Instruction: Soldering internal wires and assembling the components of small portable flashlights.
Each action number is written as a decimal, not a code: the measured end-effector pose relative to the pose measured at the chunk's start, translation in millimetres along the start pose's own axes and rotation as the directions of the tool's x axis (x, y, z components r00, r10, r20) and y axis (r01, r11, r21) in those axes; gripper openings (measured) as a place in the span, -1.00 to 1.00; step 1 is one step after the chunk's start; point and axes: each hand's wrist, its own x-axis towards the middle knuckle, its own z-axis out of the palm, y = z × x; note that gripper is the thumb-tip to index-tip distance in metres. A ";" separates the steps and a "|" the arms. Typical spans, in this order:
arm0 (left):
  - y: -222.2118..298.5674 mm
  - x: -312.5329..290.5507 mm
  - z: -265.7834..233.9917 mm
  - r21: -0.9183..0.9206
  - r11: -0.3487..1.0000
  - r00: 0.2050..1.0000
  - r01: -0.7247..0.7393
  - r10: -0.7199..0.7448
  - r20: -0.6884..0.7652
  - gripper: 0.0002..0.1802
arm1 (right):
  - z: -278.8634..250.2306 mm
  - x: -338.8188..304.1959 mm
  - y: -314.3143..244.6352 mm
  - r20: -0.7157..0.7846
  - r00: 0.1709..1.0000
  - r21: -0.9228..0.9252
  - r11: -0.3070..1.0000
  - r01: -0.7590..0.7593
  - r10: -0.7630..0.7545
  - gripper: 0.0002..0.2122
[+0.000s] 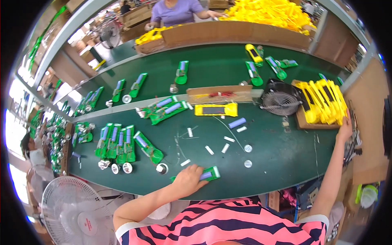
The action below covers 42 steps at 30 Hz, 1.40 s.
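At lower centre, the left hand (190,179) grips a green casing (214,172) with a blue cell (206,176) over the counter (286,163). Far right, the right hand (345,129) meets stacked yellow casings (324,100), its grip unclear: seemingly a fetching step, calling for separating one.

A single head-worn fisheye view looks forward and down — from above and behind the hands (189,179), fairly near — with the worktop (294,155) beyond them.
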 end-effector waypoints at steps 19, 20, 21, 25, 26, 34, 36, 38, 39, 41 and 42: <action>33.2 67.9 -73.1 -0.638 0.752 0.977 0.166 -0.214 0.003 -0.67 | 4.0 -316.3 -83.0 0.725 0.657 0.300 0.953 -0.034 -0.205 -0.82; 28.1 62.2 -57.0 -0.695 0.698 0.961 0.174 -0.276 -0.036 -0.70 | 6.2 -314.5 -84.6 0.725 0.660 0.293 0.955 -0.038 -0.196 -0.82; 20.8 56.4 -36.9 -0.749 0.639 0.938 0.176 -0.339 -0.068 -0.73 | 9.3 -312.4 -88.9 0.694 0.686 0.337 0.941 -0.041 -0.218 -0.80; 14.3 21.5 35.4 -0.379 0.845 0.753 0.376 -0.518 -0.406 -0.68 | 19.6 -313.6 -89.8 0.687 0.673 0.359 0.933 0.014 -0.274 -0.71; 10.1 12.3 48.8 -0.248 0.900 0.739 0.358 -0.436 -0.513 -0.70 | 20.4 -315.0 -90.3 0.695 0.660 0.365 0.931 0.017 -0.284 -0.69; 64.0 13.3 1.2 0.096 0.995 0.792 -0.034 0.085 -0.605 -0.62 | 14.1 -310.6 -92.9 0.656 0.655 0.403 0.908 0.117 -0.375 -0.66; 81.4 36.3 11.1 0.064 0.992 0.856 -0.112 0.129 -0.500 -0.71 | 14.8 -314.3 -87.8 0.679 0.641 0.389 0.916 0.098 -0.357 -0.66; 81.9 56.0 30.5 -0.014 0.993 0.957 -0.117 0.109 -0.267 -0.75 | 16.0 -316.3 -88.9 0.684 0.645 0.404 0.913 0.053 -0.340 -0.68; 78.8 61.6 41.2 -0.040 0.987 0.953 -0.154 0.138 -0.270 -0.77 | 17.0 -316.9 -90.0 0.691 0.647 0.416 0.909 0.009 -0.323 -0.70; 77.3 66.7 56.0 -0.104 0.970 0.932 -0.220 0.178 -0.315 -0.84 | 15.4 -314.8 -98.6 0.703 0.650 0.365 0.931 0.020 -0.290 -0.69; 75.6 65.6 62.4 -0.104 0.969 0.931 -0.223 0.180 -0.317 -0.84 | 15.3 -314.1 -102.1 0.717 0.647 0.317 0.948 0.028 -0.259 -0.69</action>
